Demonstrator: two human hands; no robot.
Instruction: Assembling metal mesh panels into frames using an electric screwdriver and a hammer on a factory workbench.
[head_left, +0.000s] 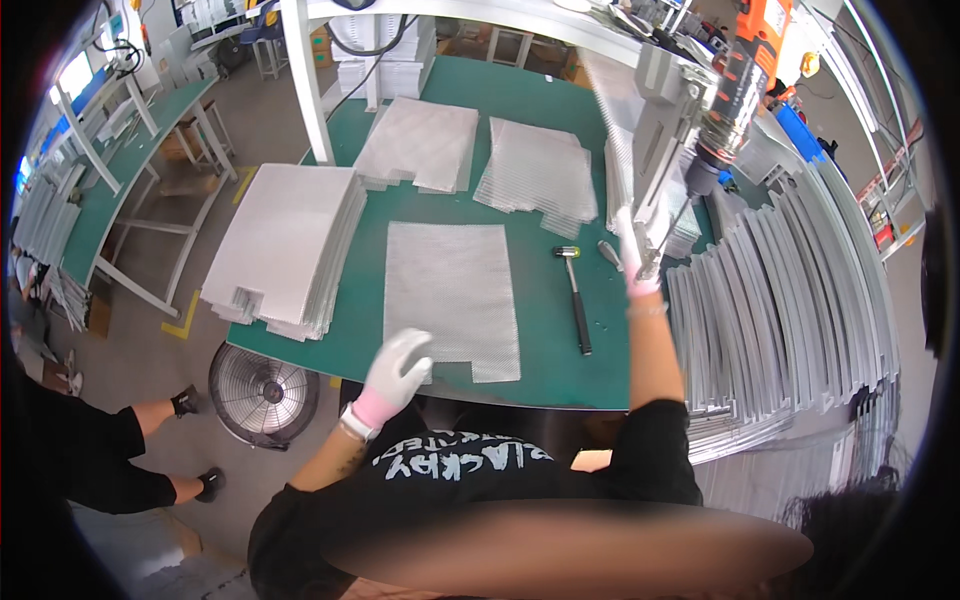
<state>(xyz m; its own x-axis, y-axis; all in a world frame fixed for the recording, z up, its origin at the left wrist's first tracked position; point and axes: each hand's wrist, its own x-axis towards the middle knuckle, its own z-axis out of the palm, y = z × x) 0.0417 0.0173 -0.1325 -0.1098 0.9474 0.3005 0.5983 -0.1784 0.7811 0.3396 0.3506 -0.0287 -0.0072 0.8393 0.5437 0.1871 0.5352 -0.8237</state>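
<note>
My left hand [395, 372], in a white glove with a pink cuff, hovers at or touches the near left corner of a silvery mesh sheet [450, 290]. Its thumb and fingers are apart and nothing shows between them. The sheet lies flat on the green tabletop and has a notch in its near edge. My right hand [640, 270], gloved alike, reaches forward at the table's right side, beside upright metal strips [622, 140]. Metal parts below a hanging orange power driver [745, 75] cover its fingers, so any grip is hidden. A hammer [575, 300] lies right of the sheet.
Stacks of notched panels [285, 240] and mesh sheets [420, 145], [535, 170] surround the work sheet on the green table [350, 350]. Many metal frame strips [780, 300] stand in rows at right. A floor fan [265, 390] is at lower left, near another person's legs [150, 420].
</note>
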